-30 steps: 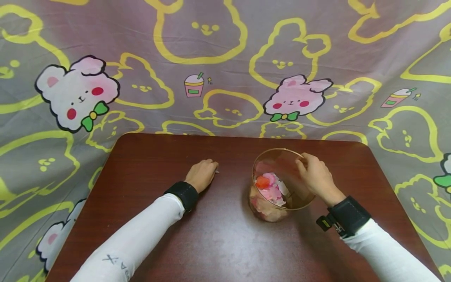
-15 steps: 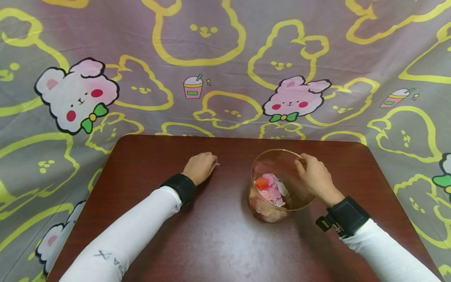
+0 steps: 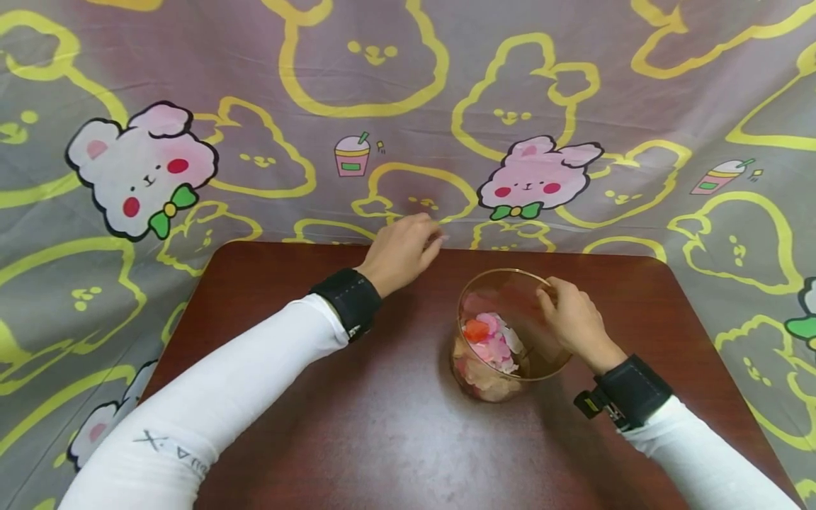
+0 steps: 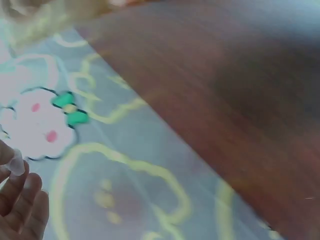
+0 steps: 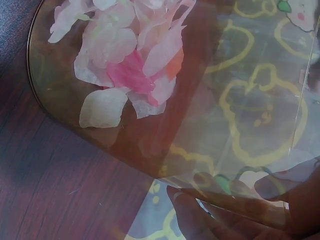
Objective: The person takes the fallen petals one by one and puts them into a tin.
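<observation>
A clear amber-tinted container [image 3: 548, 333] with a gold rim stands on the table. Pink, white and orange flower petals [image 3: 491, 343] lie in a heap inside it; the right wrist view shows the petals [image 5: 132, 65] through the wall. My right hand [image 3: 576, 319] grips the container at its right rim, thumb on one side of the wall and fingers on the other. Up by the table's far edge, my left hand [image 3: 404, 251] is raised and pinches a small whitish petal [image 4: 16, 162] between thumb and forefinger.
The brown wooden table [image 3: 395, 425] has rounded far corners. Close behind it hangs a grey cloth [image 3: 408, 85] printed with yellow outlines and bunnies. Black bands [image 3: 349, 301] circle both wrists over white sleeves.
From low over the table, my left hand has risen and moved right and toward the far edge, carrying the whitish petal. My right hand and the container keep their place.
</observation>
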A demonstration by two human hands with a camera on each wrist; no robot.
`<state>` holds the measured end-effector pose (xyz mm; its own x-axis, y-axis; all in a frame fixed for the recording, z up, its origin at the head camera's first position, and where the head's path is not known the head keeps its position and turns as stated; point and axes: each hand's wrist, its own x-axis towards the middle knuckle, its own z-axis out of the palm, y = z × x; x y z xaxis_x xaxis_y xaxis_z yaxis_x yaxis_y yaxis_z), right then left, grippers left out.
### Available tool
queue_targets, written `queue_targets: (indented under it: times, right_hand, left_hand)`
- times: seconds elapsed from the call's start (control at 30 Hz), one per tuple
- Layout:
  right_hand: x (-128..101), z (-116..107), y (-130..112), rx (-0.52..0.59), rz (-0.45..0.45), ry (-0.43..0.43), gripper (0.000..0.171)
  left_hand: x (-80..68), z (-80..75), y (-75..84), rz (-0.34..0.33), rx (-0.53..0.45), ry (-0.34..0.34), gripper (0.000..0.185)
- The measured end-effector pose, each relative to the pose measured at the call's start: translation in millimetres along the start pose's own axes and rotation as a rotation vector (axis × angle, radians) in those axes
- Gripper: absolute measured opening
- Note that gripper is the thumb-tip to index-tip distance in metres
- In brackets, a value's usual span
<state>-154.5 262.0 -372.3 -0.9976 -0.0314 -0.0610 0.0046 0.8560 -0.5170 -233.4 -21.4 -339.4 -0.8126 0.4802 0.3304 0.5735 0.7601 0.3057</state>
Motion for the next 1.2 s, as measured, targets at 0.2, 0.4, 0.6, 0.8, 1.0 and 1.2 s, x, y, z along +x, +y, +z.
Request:
queue_targets:
  times: [0.2, 0.4, 0.6, 0.8, 1.0, 1.2]
  right_hand:
    - [1, 1, 0, 0.019, -0.007, -0.003, 0.028]
    - [2, 2, -2, 0.019, -0.001, -0.003, 0.027]
    - [2, 2, -3, 0.019, -0.008, 0.004, 0.026]
    - [1, 1, -2, 0.018, -0.005, 0.002, 0.026]
    - [0, -1, -1, 0.009, -0.002, -0.001, 0.026]
    - [0, -1, 0, 0.005, -0.001, -0.012, 0.027]
  left_hand:
    - [6.5, -12.4, 35.9, 0.107, -0.036, -0.013, 0.017]
    - [-1.5, -4.7, 62.7, 0.224, -0.007, -0.123, 0.017]
    - [-9.9, 9.1, 80.0, 0.312, 0.027, -0.3, 0.018]
    - [-6.0, 21.3, 89.7, 0.317, 0.056, -0.429, 0.018]
    - [-7.8, 31.6, 95.4, 0.355, 0.146, -0.504, 0.016]
    - [-8.7, 32.1, 96.9, 0.319, 0.165, -0.554, 0.014]
